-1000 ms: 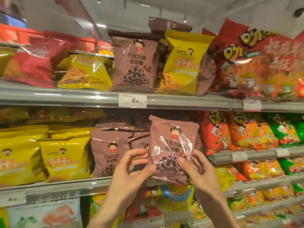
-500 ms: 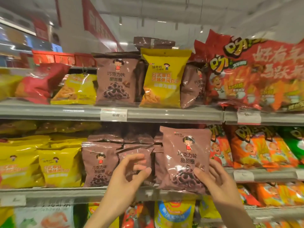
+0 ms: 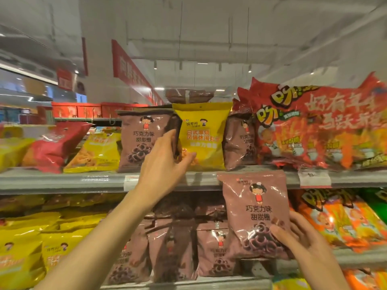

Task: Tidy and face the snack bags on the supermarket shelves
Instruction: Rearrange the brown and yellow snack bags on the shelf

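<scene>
The left hand [image 3: 165,162] has been raised from the lower shelf to the yellow bag [image 3: 202,136] above, its grip apart, not yet closed. A brown bag [image 3: 256,214] is kept clamped in the right hand [image 3: 301,241], so a swap seems intended.

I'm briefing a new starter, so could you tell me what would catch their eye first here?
The big red-orange snack bags at the upper shelf's right end dominate. Next, the left hand reaching between a brown bag and a yellow bag there, while the right hand holds another brown chocolate-ring bag lower down.
</scene>
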The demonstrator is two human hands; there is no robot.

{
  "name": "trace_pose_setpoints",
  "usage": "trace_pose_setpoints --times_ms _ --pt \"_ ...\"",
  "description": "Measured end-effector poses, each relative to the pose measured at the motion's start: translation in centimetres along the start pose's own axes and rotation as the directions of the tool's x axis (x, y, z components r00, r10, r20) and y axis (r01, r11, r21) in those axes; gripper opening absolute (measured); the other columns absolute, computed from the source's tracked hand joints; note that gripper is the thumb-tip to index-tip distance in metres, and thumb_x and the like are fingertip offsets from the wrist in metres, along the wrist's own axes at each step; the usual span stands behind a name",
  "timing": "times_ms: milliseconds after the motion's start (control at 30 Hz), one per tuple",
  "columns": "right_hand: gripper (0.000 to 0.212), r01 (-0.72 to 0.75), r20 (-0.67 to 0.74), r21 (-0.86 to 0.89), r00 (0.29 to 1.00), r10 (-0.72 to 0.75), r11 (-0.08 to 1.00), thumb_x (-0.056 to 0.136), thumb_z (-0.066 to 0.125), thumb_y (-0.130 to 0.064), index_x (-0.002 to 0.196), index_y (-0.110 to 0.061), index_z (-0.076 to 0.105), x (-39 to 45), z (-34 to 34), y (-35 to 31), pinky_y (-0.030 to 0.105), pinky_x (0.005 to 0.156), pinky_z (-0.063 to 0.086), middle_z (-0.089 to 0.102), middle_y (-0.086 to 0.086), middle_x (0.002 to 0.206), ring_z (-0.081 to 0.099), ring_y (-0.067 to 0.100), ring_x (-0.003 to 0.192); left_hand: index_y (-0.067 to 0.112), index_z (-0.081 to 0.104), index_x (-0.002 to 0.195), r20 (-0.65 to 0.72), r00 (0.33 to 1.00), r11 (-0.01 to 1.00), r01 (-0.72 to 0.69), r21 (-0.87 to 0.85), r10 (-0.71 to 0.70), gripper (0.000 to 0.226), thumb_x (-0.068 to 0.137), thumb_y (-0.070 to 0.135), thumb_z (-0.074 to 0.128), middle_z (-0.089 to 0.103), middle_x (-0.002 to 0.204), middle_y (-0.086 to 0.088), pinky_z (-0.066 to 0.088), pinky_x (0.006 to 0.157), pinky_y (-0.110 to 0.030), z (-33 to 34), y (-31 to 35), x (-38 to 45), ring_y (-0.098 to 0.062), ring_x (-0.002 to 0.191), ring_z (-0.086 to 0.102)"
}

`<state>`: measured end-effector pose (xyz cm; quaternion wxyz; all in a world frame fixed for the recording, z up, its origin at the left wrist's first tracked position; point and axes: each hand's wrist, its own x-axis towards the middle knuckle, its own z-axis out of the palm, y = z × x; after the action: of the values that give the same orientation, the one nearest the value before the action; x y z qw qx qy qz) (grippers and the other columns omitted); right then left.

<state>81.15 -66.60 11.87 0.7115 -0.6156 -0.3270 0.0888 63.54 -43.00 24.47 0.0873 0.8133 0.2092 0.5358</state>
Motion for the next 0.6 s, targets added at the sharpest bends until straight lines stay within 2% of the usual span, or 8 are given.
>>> trace_pose_setpoints --times_ms 67,167,267,367,467,533,600 --pt "0.040 0.009 0.003 -0.021 1.000 -0.009 1.000 0.078 0.080 -0.014 0.112 -0.030 0.069 0.2 0.2 -0.4 0.025 0.092 0.047 0.078 -0.023 0.100 0.070 -0.008 0.096 0.022 0.042 0.146 0.017 1.000 0.998 0.011 0.062 -0.012 0.073 0.088 0.058 0.067 0.063 0.137 0.001 0.055 0.093 -0.044 0.7 -0.1 1.4 -0.023 0.115 0.066" --pt "0.040 0.020 -0.003 -0.049 1.000 -0.020 0.999 0.073 0.079 -0.022 0.110 -0.031 0.069 0.4 0.5 -0.7 0.026 0.091 0.048 0.077 -0.025 0.098 0.071 -0.009 0.093 0.023 0.047 0.143 0.074 0.993 0.995 0.083 0.054 -0.087 0.072 0.087 0.063 0.066 0.069 0.130 0.002 0.055 0.095 -0.050 1.7 -0.5 2.7 -0.026 0.113 0.068" --pt "0.046 0.003 -0.010 -0.071 1.000 -0.004 0.997 0.071 0.080 -0.025 0.115 -0.030 0.069 0.5 0.8 -0.9 0.039 0.102 0.049 0.079 -0.014 0.103 0.070 0.008 0.107 0.027 0.064 0.125 0.041 0.996 0.997 0.080 -0.019 -0.079 0.052 0.087 0.062 0.067 0.072 0.114 0.005 0.055 0.088 -0.044 2.3 -0.9 3.5 -0.018 0.098 0.067" --pt "0.051 -0.012 -0.013 -0.081 1.000 0.011 0.997 0.073 0.080 -0.023 0.122 -0.026 0.067 0.7 0.8 -1.0 0.047 0.111 0.045 0.076 -0.003 0.117 0.065 0.019 0.117 0.026 0.070 0.108 -0.014 0.998 0.993 0.067 -0.094 -0.069 0.039 0.087 0.059 0.069 0.070 0.096 0.007 0.050 0.074 -0.036 2.5 -0.9 3.8 -0.013 0.084 0.065" --pt "0.045 -0.032 -0.013 -0.072 0.999 0.031 0.997 0.082 0.078 -0.014 0.124 -0.024 0.066 0.8 0.8 -1.2 0.044 0.111 0.043 0.074 -0.002 0.120 0.063 0.018 0.119 0.025 0.068 0.105 -0.032 0.997 0.984 0.065 -0.167 -0.071 0.035 0.088 0.056 0.070 0.068 0.087 0.013 0.049 0.068 -0.027 2.7 -0.6 3.7 -0.006 0.077 0.067" --pt "0.043 -0.037 -0.005 -0.061 0.999 0.037 0.997 0.082 0.077 -0.013 0.122 -0.024 0.067 0.9 0.9 -1.4 0.044 0.111 0.043 0.074 -0.003 0.119 0.064 0.016 0.118 0.024 0.068 0.103 -0.063 0.995 0.972 0.057 -0.230 -0.074 0.032 0.090 0.052 0.070 0.069 0.084 0.016 0.051 0.064 -0.020 2.5 -0.4 3.5 0.003 0.074 0.067" --pt "0.042 -0.038 -0.008 -0.053 0.999 0.038 0.998 0.081 0.077 -0.015 0.121 -0.025 0.067 0.9 0.9 -1.5 0.044 0.112 0.043 0.075 -0.004 0.117 0.064 0.015 0.116 0.022 0.068 0.102 -0.107 0.991 0.954 0.045 -0.295 -0.080 0.029 0.091 0.048 0.071 0.072 0.085 0.013 0.054 0.061 -0.017 1.9 -0.2 3.6 0.002 0.072 0.069"
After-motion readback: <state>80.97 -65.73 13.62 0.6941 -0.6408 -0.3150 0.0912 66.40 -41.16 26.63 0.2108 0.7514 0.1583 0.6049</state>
